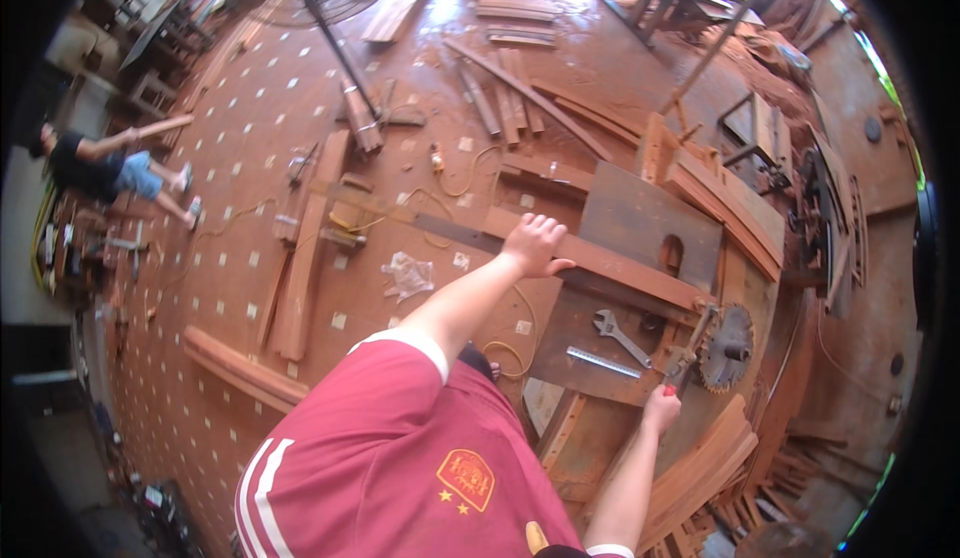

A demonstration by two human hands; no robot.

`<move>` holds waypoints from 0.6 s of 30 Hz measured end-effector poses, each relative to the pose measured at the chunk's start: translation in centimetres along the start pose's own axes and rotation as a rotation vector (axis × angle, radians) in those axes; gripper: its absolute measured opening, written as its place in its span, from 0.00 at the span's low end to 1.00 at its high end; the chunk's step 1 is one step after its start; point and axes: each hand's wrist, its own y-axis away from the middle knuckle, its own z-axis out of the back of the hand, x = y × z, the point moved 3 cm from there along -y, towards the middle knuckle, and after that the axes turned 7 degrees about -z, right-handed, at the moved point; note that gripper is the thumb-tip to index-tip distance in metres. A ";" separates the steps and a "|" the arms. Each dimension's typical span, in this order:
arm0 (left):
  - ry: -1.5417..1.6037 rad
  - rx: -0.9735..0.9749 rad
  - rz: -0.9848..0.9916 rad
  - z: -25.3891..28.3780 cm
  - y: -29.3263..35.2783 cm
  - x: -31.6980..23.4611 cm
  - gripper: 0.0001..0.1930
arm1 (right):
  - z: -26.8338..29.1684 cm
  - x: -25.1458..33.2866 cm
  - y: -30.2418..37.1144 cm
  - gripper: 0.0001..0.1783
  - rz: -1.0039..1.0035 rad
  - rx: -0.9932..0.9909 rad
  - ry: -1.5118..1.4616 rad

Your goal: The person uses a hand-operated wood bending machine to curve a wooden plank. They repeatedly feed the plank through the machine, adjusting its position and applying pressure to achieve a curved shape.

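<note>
My left hand [537, 244] is closed over the left part of a long reddish wooden board [630, 268], its thumb stretched along the near side. The board lies across a metal saw table [560, 343]. Lower right, my right hand [661, 409] grips the red handle of a metal clamp [682, 360], which reaches up to the board's right end. Just right of the clamp stands a toothed circular saw blade [728, 348]. An adjustable wrench [621, 338] and a steel ruler [603, 362] lie on the table between my hands.
A dark metal plate [640, 208] with an oval slot adjoins the board's far side. Stacked planks [735, 213] lie at the right and timber [315, 248] on the tiled floor. A yellow cord [520, 363] runs beside the table. Another person [100, 170] is at the far left.
</note>
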 end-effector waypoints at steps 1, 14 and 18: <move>-0.003 -0.022 -0.022 0.0 -0.1 -0.1 0.36 | 0.0 -0.3 -0.3 0.24 0.009 0.013 0.015; 0.013 0.038 0.008 0.4 3.7 0.9 0.37 | -1.1 -1.0 3.0 0.25 0.007 0.014 0.002; 0.035 0.001 -0.010 0.4 4.0 0.5 0.36 | -1.3 -1.8 3.2 0.25 -0.017 0.003 0.015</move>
